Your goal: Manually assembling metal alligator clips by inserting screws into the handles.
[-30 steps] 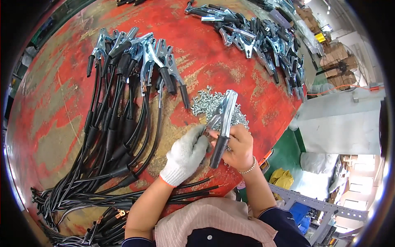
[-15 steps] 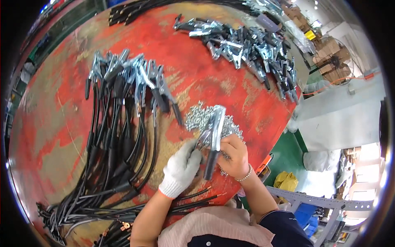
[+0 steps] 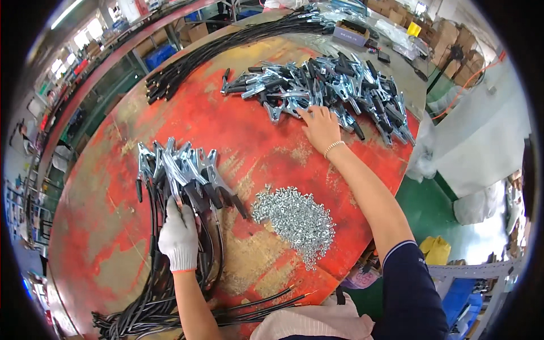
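Note:
My left hand point(image 3: 178, 238), in a white knit glove, is closed at the lower end of a silvery spring clamp point(image 3: 171, 168) on the left of the table. Its fingertips are at the joint with the cable; the exact grip is partly hidden. Around it lie several clamps with black handle sleeves, joined to black cables point(image 3: 148, 283) that trail toward me. My bare right hand point(image 3: 322, 129) stretches to the near edge of a large heap of loose clamps point(image 3: 345, 88). Its fingers are extended and apart, the fingertips at a clamp, with nothing gripped.
A pile of small shiny nuts or screws point(image 3: 300, 224) lies between my arms on the worn red table point(image 3: 266, 156). Long black cables point(image 3: 221, 48) run along the far edge, near a small open box point(image 3: 350, 35). The table's right edge drops to a green floor point(image 3: 422, 207).
My hands have parted. The left has taken the clamp from above the small hardware to the cabled clamps; the right has let go and reached forward to the loose heap. The view has tilted up.

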Action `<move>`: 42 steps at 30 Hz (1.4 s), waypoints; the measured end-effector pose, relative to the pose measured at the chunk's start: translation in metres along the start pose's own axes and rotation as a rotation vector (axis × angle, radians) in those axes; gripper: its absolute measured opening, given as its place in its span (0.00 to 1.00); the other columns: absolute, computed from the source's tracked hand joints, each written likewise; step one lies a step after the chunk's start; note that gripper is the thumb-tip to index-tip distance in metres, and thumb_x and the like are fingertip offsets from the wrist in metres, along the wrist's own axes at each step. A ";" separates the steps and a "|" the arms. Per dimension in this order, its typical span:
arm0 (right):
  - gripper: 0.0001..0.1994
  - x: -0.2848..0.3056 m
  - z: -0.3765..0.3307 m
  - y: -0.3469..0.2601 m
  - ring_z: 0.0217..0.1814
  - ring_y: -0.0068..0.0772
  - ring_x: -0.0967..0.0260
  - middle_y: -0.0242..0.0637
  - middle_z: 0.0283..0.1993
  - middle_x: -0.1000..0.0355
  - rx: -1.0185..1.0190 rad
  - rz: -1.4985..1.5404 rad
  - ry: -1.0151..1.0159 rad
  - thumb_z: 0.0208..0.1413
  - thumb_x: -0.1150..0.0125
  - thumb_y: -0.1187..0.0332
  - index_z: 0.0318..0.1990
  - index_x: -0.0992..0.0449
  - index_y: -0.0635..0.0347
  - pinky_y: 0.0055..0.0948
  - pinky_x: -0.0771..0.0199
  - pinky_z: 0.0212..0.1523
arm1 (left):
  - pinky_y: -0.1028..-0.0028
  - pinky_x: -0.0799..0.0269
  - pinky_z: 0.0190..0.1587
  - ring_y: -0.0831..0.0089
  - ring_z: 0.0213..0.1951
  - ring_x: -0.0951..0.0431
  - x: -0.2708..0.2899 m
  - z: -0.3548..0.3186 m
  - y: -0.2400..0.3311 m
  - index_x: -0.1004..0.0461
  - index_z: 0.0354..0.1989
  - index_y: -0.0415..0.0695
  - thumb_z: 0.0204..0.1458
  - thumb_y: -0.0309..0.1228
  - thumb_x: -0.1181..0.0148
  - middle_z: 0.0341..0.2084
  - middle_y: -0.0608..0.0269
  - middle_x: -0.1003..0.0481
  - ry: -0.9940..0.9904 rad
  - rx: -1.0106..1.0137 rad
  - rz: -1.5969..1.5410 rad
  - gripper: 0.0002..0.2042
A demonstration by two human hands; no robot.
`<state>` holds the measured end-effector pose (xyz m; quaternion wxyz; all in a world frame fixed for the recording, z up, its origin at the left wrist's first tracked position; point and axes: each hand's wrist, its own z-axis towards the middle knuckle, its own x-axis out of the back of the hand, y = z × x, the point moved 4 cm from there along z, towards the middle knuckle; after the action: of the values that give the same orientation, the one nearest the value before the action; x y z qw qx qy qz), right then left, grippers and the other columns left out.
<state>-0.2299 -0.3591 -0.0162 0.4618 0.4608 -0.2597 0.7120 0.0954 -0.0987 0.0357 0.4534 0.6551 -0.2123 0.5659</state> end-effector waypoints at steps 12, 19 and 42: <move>0.13 -0.012 -0.006 0.081 0.48 0.47 0.28 0.47 0.48 0.32 -0.063 -0.010 -0.066 0.51 0.40 0.62 0.44 0.23 0.50 0.44 0.25 0.49 | 0.60 0.28 0.38 0.56 0.33 0.23 0.016 -0.116 0.021 0.26 0.53 0.48 0.51 0.34 0.37 0.33 0.58 0.22 0.093 -0.534 0.055 0.19; 0.17 0.044 -0.092 0.075 0.46 0.27 0.29 0.38 0.52 0.28 -0.483 0.725 -0.224 0.59 0.39 0.54 0.50 0.26 0.53 0.36 0.27 0.46 | 0.64 0.26 0.35 0.62 0.31 0.21 -0.031 -0.192 0.042 0.22 0.38 0.52 0.50 0.39 0.37 0.29 0.63 0.22 -0.400 -0.709 0.011 0.09; 0.22 0.112 -0.280 -0.074 0.36 0.23 0.34 0.35 0.45 0.29 -0.817 2.000 0.105 0.70 0.55 0.60 0.65 0.41 0.61 0.22 0.35 0.35 | 0.65 0.27 0.26 0.62 0.25 0.22 -0.019 -0.191 0.036 0.24 0.39 0.51 0.44 0.34 0.31 0.29 0.64 0.22 0.073 -0.808 -0.242 0.13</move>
<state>-0.2969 -0.0578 -0.0433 -0.1994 -0.1801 -0.7157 0.6447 -0.0430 0.0383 0.0208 0.7440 0.4244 -0.3224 0.4029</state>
